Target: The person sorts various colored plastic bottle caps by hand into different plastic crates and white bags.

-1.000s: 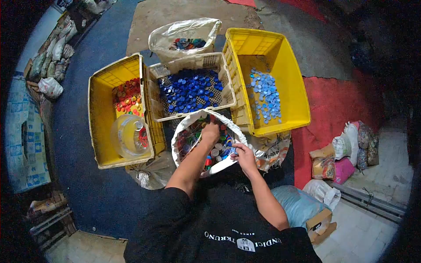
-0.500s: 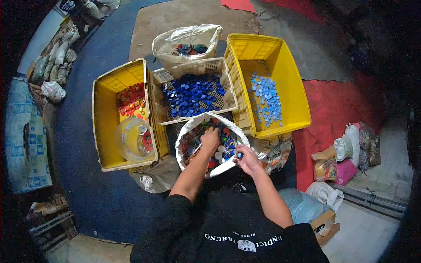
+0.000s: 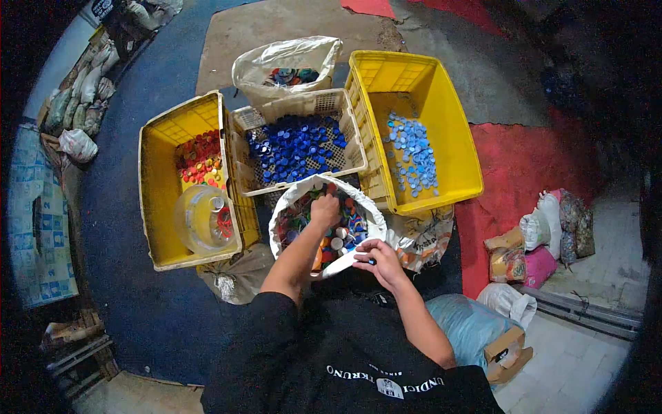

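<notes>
An open white sack (image 3: 378, 219) full of mixed-colour bottle caps stands directly in front of me. My left hand (image 3: 325, 210) reaches into it, fingers curled down among the caps; whatever they grip is hidden. Over the sack's near right rim is my right hand (image 3: 380, 263), closed around a small blue bottle cap (image 3: 372, 261). White caps (image 3: 337, 243) and other coloured ones show between the two hands. Just beyond the sack, a cream crate (image 3: 241, 124) holds dark blue caps (image 3: 296, 148).
At left, a yellow crate (image 3: 157, 200) contains red caps (image 3: 198, 155) and a large clear plastic container (image 3: 200, 219). Light blue caps (image 3: 412, 148) lie in the right yellow crate (image 3: 448, 138). Another white sack (image 3: 255, 69) stands behind. Filled bags (image 3: 534, 265) sit at right.
My left hand has shifted slightly within the sack. The right hand has moved a little left and down, still with a blue cap. The whole view has shifted slightly left.
</notes>
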{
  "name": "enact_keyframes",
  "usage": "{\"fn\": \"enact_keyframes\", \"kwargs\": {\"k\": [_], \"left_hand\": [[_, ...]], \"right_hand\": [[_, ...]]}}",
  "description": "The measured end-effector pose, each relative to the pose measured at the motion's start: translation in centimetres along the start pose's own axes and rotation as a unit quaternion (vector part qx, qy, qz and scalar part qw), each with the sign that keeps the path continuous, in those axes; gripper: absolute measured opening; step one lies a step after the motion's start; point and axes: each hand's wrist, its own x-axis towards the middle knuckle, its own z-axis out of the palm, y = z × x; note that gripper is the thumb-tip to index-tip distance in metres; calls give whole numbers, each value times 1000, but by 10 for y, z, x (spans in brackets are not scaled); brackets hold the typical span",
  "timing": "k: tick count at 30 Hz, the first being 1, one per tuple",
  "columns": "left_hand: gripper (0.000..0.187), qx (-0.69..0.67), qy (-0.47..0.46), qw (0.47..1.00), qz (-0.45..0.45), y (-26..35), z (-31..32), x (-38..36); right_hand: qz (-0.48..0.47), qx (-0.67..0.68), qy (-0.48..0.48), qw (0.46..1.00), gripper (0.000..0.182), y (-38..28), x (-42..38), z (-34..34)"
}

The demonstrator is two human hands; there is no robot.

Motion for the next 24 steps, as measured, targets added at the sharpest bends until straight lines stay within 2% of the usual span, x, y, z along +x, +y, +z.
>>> {"fn": "enact_keyframes", "kwargs": {"k": [1, 3, 4, 5, 7, 9, 11, 13, 14, 15, 16, 17, 19, 20, 21, 24], "left_hand": [[26, -1, 1, 1000, 1, 0, -3, -3], [32, -72, 187, 980, 16, 1, -8, -24], [41, -134, 210, 968, 20, 1, -15, -33], [41, -129, 212, 969, 18, 0, -22, -43], [43, -354, 136, 925, -31, -5, -27, -66], [45, -369, 130, 918, -66, -8, -25, -91], [42, -507, 165, 841, -87, -13, -21, -114], [37, -584, 100, 798, -109, -22, -31, -139], [33, -609, 107, 776, -124, -20, -40, -156], [32, -640, 106, 749, -132, -28, -32, -165], [31, -674, 117, 715, -143, -33, -29, -175], [30, -707, 125, 679, -155, -35, -25, -186], [29, -705, 151, 675, -157, -35, -38, -215], [28, -706, 173, 669, -154, -34, -49, -230], [28, -703, 178, 671, -158, -34, -58, -243], [28, -707, 203, 648, -198, -38, -63, -269]], "right_hand": [[1, -8, -2, 1000, 22, -1, -1, -2], [2, -3, 10, 1000, 22, 3, -4, -6], [-3, -16, 7, 1000, 22, 6, 0, -11], [-8, -27, 3, 1000, 22, 8, 5, -14], [-19, -23, -23, 999, 22, 3, 20, -6], [-22, -35, -47, 998, 17, -8, 41, 10], [-40, -166, -36, 985, 22, -6, 85, 17], [-66, -311, 24, 948, 24, -5, 120, 33], [-37, -373, 49, 926, 25, -10, 125, 41], [-41, -376, 41, 925, 25, 9, 166, 19], [-133, -517, 54, 844, 26, 37, 204, 1], [-219, -638, 66, 735, 28, 65, 244, -12], [5, -625, 151, 766, 40, 36, 230, 13], [7, -634, 141, 760, 45, 26, 220, 19], [37, -622, 185, 760, 46, 35, 235, 19], [-1, -601, 224, 767, 46, 29, 230, 28]]}}
